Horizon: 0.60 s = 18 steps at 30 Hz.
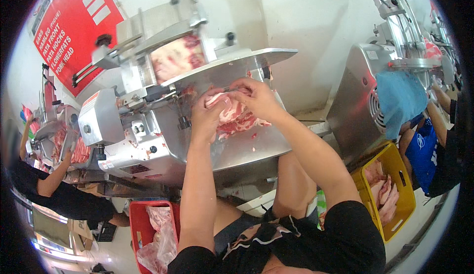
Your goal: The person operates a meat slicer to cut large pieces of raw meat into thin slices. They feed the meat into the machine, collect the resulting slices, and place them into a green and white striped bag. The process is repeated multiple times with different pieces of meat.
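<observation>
The sliced meat (232,115) lay between the two hands, on the slicer's metal tray (247,150), with its long axis slanting from the left palm down toward the space below the right wrist. The left hand (202,117) was nearer its bulk, cupped round the left side with the thumb pressed over a fold. The right hand (256,97) bent in over the upper right edge, fingers curled; whether their tips truly pinched the meat was hard to tell. Just beyond both hands stood the metal guard plate (261,59), and past it, farther left, a larger meat block (177,59).

Well beyond the left hand hung a red sign (74,37) with white capital lettering and blank white rectangles. Nearer that hand, the slicer's base bore a dark plate (135,168), its print too small to read.
</observation>
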Each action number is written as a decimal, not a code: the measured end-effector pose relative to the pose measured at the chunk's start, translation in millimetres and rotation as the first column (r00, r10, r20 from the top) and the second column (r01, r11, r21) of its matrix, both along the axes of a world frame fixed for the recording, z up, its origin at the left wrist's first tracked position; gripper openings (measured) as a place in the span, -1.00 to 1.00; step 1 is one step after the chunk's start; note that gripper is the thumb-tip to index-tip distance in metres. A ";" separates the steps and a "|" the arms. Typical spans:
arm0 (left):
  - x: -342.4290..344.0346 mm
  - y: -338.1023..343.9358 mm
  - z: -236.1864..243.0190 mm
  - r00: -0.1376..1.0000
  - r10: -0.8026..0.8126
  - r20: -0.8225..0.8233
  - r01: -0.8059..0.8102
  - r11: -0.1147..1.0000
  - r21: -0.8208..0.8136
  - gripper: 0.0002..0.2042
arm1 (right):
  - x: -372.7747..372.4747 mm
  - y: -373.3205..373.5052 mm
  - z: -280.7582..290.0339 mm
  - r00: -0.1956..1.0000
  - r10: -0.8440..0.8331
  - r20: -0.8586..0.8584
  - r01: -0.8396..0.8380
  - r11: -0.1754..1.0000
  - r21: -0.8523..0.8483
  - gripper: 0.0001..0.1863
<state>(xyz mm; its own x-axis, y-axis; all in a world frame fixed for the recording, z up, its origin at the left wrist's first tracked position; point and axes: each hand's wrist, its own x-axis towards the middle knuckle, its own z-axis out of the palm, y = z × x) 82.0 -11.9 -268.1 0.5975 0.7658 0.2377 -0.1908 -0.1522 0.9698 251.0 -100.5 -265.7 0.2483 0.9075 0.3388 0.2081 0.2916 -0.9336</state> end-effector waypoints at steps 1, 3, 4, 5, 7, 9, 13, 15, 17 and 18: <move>-3.0 11.7 -6.4 0.981 0.104 -0.167 -0.081 0.987 0.139 -0.73 | 11.1 1.8 -7.3 0.974 -0.093 0.205 0.110 0.991 -0.078 -0.60; -11.5 25.7 -11.2 0.887 0.243 -0.393 -0.113 0.939 0.324 -0.73 | 37.2 4.4 -27.6 0.785 -0.204 0.585 0.360 0.919 -0.162 -0.64; -19.1 24.6 -7.1 0.842 0.264 -0.471 -0.090 0.928 0.361 -0.73 | 42.3 0.9 -33.7 0.715 -0.272 0.644 0.403 0.913 -0.062 -0.63; -24.8 26.3 -4.1 0.789 0.287 -0.543 -0.062 0.917 0.395 -0.72 | 45.7 -4.1 -41.3 0.637 -0.342 0.690 0.438 0.898 0.041 -0.62; -35.7 43.6 -9.1 0.822 0.206 -0.532 -0.112 0.973 0.203 -0.71 | 52.1 -8.9 -46.5 0.568 -0.435 0.699 0.443 0.877 0.186 -0.62; -37.7 66.2 -27.3 0.892 0.257 -0.372 -0.190 0.960 0.207 -0.73 | 59.4 -10.4 -51.0 0.599 -0.474 0.645 0.409 0.874 0.262 -0.64; -24.4 105.1 -27.3 0.916 0.248 0.316 -0.103 0.905 -0.413 -0.77 | 95.2 -10.9 -82.5 0.760 -0.560 0.329 0.578 0.814 0.053 -0.61; -17.5 112.3 -19.3 0.824 0.229 0.519 0.231 0.701 -0.675 -0.77 | 133.1 -10.9 -129.4 0.733 -0.603 0.316 0.643 0.765 -0.030 -0.59; -18.2 117.5 -23.9 0.801 0.156 0.578 0.341 0.675 -0.654 -0.80 | 151.4 -8.0 -175.1 0.774 -0.537 0.336 0.602 0.788 -0.127 -0.59; -23.6 117.7 -23.7 0.826 0.145 0.545 0.333 0.654 -0.679 -0.81 | 152.6 -8.7 -192.6 0.813 -0.470 0.343 0.553 0.809 -0.202 -0.60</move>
